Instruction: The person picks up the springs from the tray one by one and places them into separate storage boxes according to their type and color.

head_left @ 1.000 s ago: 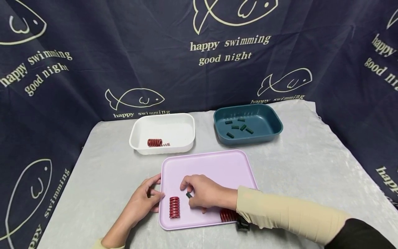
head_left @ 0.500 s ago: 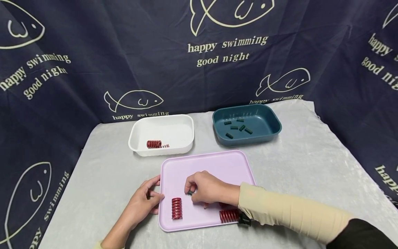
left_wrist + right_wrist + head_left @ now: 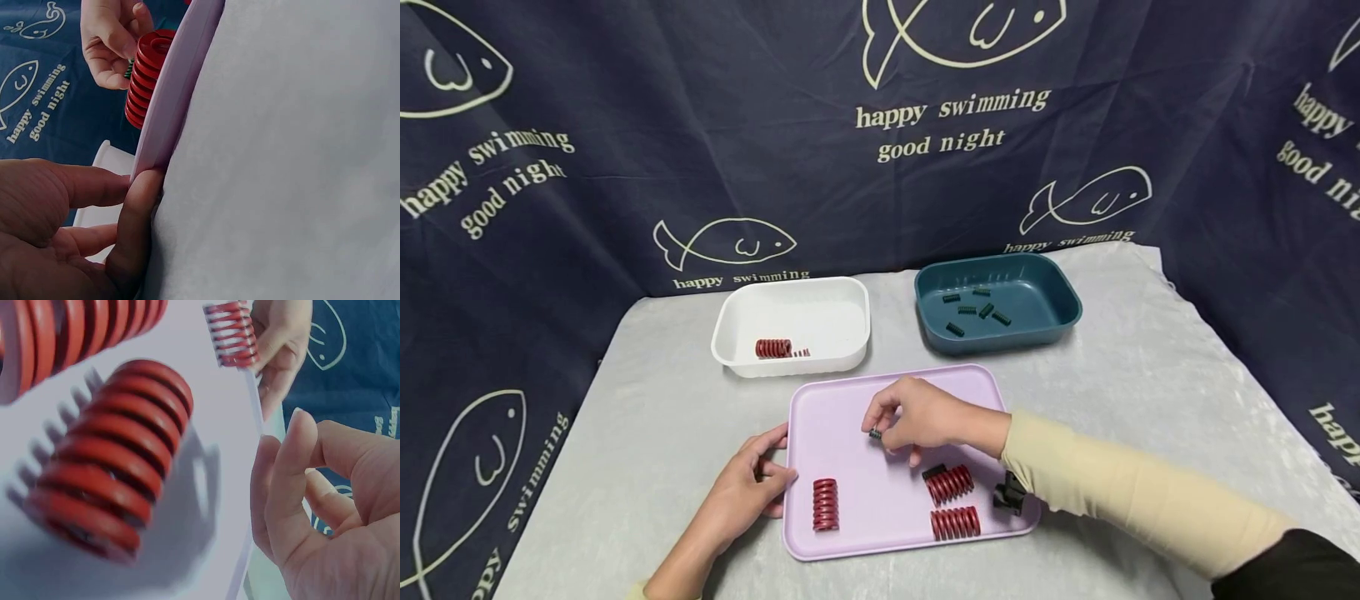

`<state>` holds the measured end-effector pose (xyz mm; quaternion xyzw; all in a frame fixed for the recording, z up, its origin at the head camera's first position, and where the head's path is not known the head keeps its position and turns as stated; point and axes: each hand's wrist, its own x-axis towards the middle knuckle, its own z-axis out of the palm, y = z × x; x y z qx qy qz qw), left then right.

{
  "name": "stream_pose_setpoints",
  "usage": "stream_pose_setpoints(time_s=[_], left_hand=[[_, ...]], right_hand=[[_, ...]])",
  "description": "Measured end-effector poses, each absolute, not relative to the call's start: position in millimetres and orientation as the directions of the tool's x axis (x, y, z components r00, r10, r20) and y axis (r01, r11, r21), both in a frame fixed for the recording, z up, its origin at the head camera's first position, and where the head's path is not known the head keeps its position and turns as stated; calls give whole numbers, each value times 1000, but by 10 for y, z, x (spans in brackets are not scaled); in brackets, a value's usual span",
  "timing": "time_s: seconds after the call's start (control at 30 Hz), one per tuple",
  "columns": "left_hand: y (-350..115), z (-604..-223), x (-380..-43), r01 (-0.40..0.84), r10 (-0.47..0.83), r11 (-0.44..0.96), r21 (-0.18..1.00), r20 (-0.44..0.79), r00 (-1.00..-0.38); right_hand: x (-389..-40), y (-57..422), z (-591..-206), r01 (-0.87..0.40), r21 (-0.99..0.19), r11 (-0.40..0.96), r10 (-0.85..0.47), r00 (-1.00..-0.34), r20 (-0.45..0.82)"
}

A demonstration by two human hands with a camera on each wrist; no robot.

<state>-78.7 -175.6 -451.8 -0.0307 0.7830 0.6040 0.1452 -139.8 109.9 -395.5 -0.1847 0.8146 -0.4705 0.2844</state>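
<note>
My right hand (image 3: 925, 414) is over the middle of the lilac tray (image 3: 850, 537), pinching a small dark green spring (image 3: 876, 433) between thumb and fingers. The same green spring (image 3: 129, 69) is partly covered by the fingers in the left wrist view. My left hand (image 3: 745, 479) grips the tray's left rim, thumb on one side and fingers on the other (image 3: 94, 231). One thick red spring (image 3: 825, 504) lies near that rim. Two more, an upper red spring (image 3: 950, 484) and a lower red spring (image 3: 955, 522), lie at the tray's right front, below the right wrist.
Behind the tray stands a white bin (image 3: 838, 362) with a red spring (image 3: 773, 348) and some tiny red pieces in it. A teal bin (image 3: 1037, 333) at the back right contains several small dark green springs (image 3: 967, 310). A printed dark curtain (image 3: 820, 150) encloses the table.
My right hand closed on the green spring, then moved it away from me and slightly right across the tray, uncovering the red springs at the right front. My left hand stayed on the rim.
</note>
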Motion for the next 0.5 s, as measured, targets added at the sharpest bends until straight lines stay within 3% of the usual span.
stream_pose_setpoints(time_s=[0.5], left_hand=[[-1753, -4535, -786, -231, 118, 277, 933, -272, -955]], right_hand=[[-1565, 1387, -3770, 2, -876, 482, -557, -772, -307]])
